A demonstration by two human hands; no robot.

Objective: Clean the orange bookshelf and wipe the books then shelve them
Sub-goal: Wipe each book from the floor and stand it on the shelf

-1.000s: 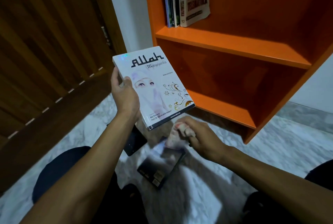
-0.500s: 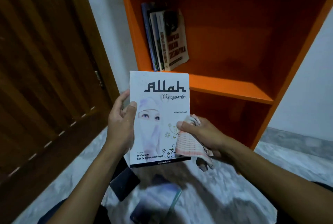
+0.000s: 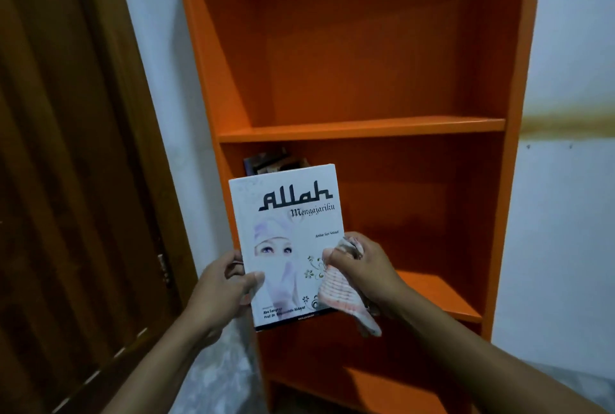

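A white paperback [image 3: 288, 237] with black title lettering stands upright in front of the orange bookshelf [image 3: 362, 129]. My left hand [image 3: 223, 287] grips its lower left edge, thumb on the cover. My right hand [image 3: 361, 272] is closed on a pale checked cloth [image 3: 339, 293] and presses it against the cover's lower right corner. Behind the book's top edge, the tops of a few shelved books [image 3: 271, 160] show at the left end of the middle shelf; the rest of them is hidden.
A dark wooden door [image 3: 66, 180] fills the left side, with a strip of white wall [image 3: 156, 80] between it and the shelf. White wall with a brownish stain [image 3: 565, 120] lies right of the shelf. Marbled floor [image 3: 216, 377] shows between my arms.
The book has been lifted from a tilted position low over the floor to upright before the middle shelf. My right hand brought the cloth up onto the cover. The view swung upward.
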